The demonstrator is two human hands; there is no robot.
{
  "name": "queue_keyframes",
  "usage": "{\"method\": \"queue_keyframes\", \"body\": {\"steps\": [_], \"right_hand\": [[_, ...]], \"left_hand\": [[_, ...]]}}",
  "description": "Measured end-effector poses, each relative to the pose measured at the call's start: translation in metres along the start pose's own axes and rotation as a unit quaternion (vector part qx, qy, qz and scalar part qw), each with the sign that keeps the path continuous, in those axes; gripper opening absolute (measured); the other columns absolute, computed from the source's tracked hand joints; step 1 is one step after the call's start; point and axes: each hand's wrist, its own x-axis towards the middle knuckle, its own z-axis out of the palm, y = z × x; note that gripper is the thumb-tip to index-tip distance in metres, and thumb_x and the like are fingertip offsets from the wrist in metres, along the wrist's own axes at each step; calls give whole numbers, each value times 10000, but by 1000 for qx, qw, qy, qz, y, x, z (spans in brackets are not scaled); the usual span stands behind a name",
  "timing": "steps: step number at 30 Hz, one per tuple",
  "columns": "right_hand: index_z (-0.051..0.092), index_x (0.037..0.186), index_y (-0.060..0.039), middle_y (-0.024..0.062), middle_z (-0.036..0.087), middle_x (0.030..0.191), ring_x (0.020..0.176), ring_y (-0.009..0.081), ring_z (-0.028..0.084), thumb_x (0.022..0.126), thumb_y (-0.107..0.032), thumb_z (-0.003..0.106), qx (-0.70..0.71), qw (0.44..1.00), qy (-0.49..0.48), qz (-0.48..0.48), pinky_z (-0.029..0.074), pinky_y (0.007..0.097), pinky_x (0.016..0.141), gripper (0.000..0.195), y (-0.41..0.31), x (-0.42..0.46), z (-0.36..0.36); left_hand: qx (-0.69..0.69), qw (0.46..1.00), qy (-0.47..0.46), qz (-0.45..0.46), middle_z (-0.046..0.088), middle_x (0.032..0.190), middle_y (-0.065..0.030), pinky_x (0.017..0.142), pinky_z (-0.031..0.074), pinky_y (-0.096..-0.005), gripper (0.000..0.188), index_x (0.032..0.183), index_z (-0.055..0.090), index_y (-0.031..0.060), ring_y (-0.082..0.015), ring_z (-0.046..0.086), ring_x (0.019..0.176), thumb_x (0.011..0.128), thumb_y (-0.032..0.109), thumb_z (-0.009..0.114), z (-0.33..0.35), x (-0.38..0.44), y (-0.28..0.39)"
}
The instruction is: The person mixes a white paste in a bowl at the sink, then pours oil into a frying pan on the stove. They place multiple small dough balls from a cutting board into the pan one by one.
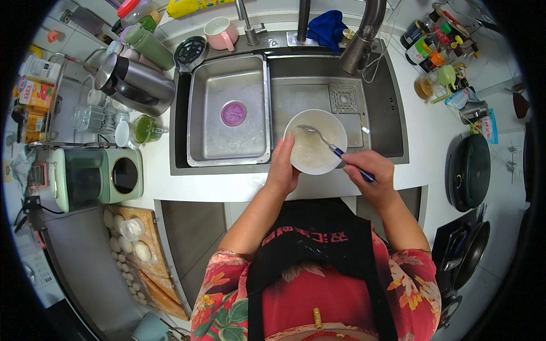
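A white bowl [318, 160] with cloudy, pale liquid in it is held above the front of the sink's right basin. My left hand [281, 164] grips its left side, thumb over the rim. Between the thumb and fingers of my right hand [373, 177] is the blue handle of a metal spoon [330, 146]. The spoon's head dips into the liquid near the bowl's far left side. The fingers of my left hand under the bowl are hidden.
A steel tray [213, 140] with a purple round strainer [233, 113] fills the sink's left side. The faucet [358, 51] overhangs the right basin. An electric kettle [140, 85] stands left. Dough pieces [142, 251] lie on a wooden board [160, 266]. Bottles [420, 47] and a dark electric pan [471, 172] are on the right.
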Motion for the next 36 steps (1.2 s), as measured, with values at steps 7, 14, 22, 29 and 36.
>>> {"method": "queue_keyframes", "body": {"steps": [7,14,22,29,36], "right_hand": [[681,885,-22,116,662,774,654,215,622,720,-10,697,50,994,-17,95,481,276,586,166,3,-5,-10],[681,873,-10,108,651,725,600,197,600,731,-19,685,80,993,-53,68,460,265,555,142,-5,-4,-16],[681,881,-1,90,637,682,582,144,589,785,-31,646,141,969,-12,204,446,246,543,107,-2,-8,-8],[676,905,-5,102,645,729,637,164,607,767,-25,671,95,986,22,135,462,252,575,139,11,3,1],[676,871,-20,110,652,765,649,210,619,708,6,706,-37,999,14,-2,487,288,586,168,7,13,-12]], "left_hand": [[30,1000,1,-8,508,1254,-124,970,401,-364,574,1307,395,36,-234,503,1152,925,463,414,-1,2,4],[31,999,-2,-7,516,1242,-122,954,409,-363,585,1310,393,34,-236,509,1138,917,467,431,1,5,7],[23,1000,-7,0,515,1243,-127,956,413,-366,588,1310,391,35,-238,514,1133,915,469,435,-2,9,4],[30,1000,-3,-6,513,1249,-136,965,416,-373,573,1311,383,31,-245,521,1139,928,456,409,0,9,6],[44,999,-27,4,503,1267,-143,963,420,-374,588,1316,380,32,-250,523,1146,926,472,394,-3,10,7]]}}
